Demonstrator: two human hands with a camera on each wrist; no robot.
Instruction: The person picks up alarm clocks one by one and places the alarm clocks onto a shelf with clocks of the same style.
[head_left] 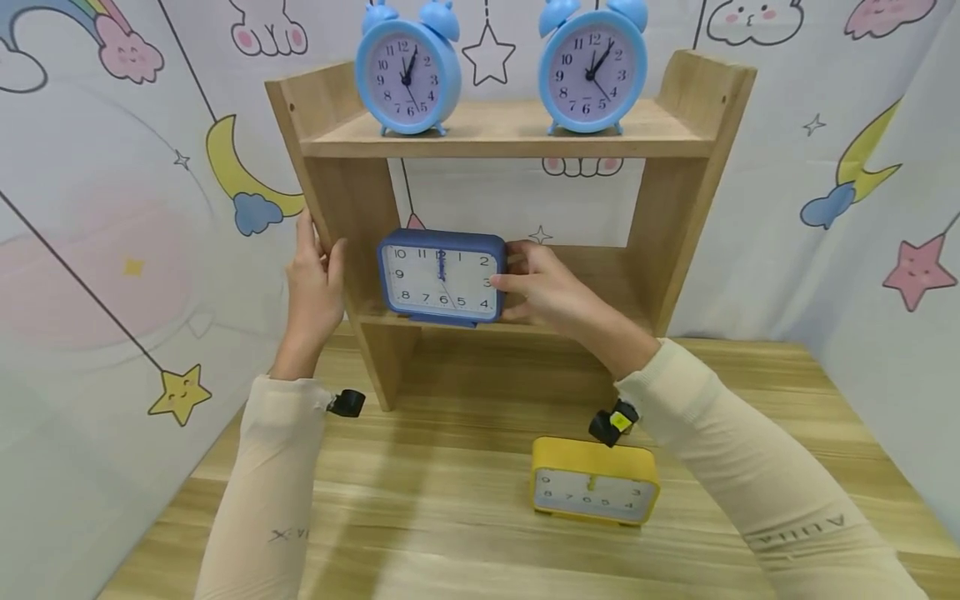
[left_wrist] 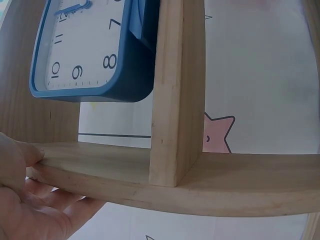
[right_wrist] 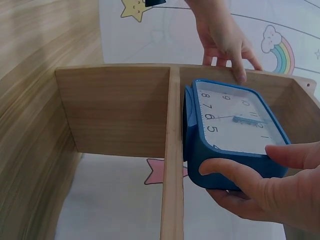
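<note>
My right hand (head_left: 551,287) grips the right end of a blue rectangular desk clock (head_left: 442,279), with the thumb at the front of its dial and fingers around the side. The clock stands at the front of the middle board of a wooden shelf (head_left: 495,148), toward its left side. In the right wrist view, the blue clock (right_wrist: 235,120) sits close to the board. My left hand (head_left: 311,283) holds the shelf's left side panel (left_wrist: 115,192), its thumb over the front edge and fingers along the outer face.
Two light-blue twin-bell alarm clocks, one left (head_left: 407,75) and one right (head_left: 592,73), stand on the top board. A yellow rectangular clock (head_left: 595,479) rests on the wood-grain table (head_left: 420,533) in front. Cartoon-printed fabric (head_left: 795,275) hangs behind and at the sides.
</note>
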